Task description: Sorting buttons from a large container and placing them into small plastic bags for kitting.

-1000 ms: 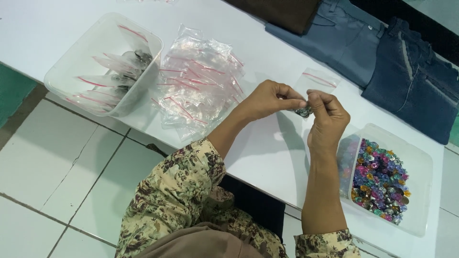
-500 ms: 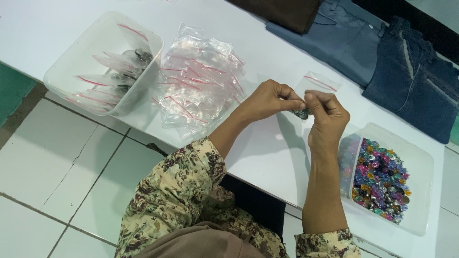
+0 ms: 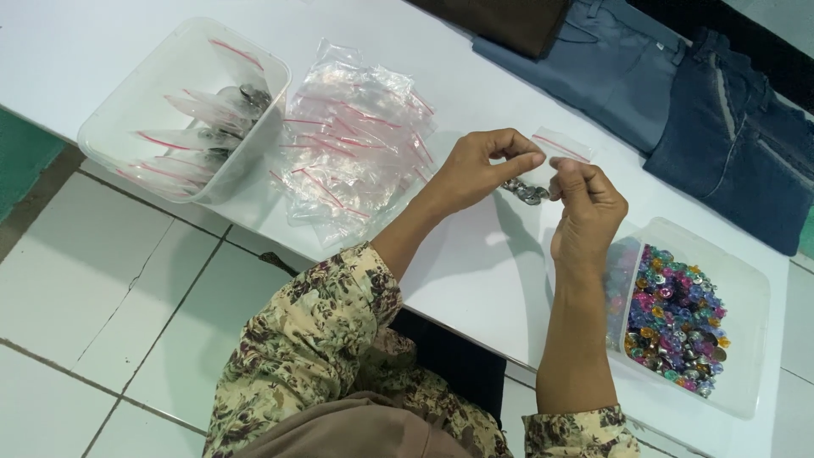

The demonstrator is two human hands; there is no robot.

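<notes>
1. The left hand (image 3: 479,174) and the right hand (image 3: 589,203) both pinch the top of one small bag (image 3: 543,165), held between them above the bench (image 3: 475,271); small metal pieces hang in it.
2. Compared with before, the hands are slightly further apart and the bag is stretched wider.
3. Two tubs: one (image 3: 153,102) with filled bags, one (image 3: 746,288) with coloured pieces. One pile of empty bags (image 3: 356,144).

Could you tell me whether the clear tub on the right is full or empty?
Partly full: the clear tub holds a heap of colourful beads.
</notes>
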